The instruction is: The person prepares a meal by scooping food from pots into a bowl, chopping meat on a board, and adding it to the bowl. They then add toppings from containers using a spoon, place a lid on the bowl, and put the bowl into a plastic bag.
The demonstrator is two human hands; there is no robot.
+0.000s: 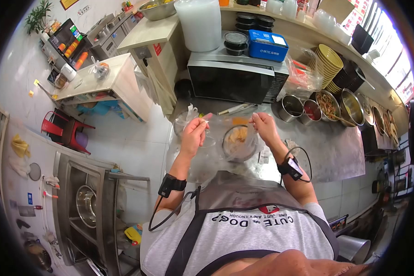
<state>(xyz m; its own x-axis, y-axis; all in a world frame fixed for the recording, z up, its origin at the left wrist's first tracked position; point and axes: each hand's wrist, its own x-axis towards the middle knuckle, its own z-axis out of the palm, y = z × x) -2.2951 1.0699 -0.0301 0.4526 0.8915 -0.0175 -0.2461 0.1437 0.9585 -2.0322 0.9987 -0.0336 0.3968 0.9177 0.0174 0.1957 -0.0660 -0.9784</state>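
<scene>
A thin clear plastic bag [223, 124] is stretched between my two hands above the steel counter. My left hand [195, 134] pinches its left edge, fingers closed. On the other side, my right hand [264, 125] is closed around the right edge. Below and between them is a round container of orange-brown food [237, 141]; the see-through film makes it hard to tell if it is inside the bag. A white printed slip [264, 155] lies beside it. Behind my left hand stands a tied clear bag [186, 118], partly hidden.
Beyond the counter [326, 152] a microwave [230, 82] carries a blue box [267, 45] and black lidded bowls [236, 43]. Steel pots of food [326, 105] line the right, near stacked yellow bowls [329, 62]. A steel sink unit [85, 202] stands at the left.
</scene>
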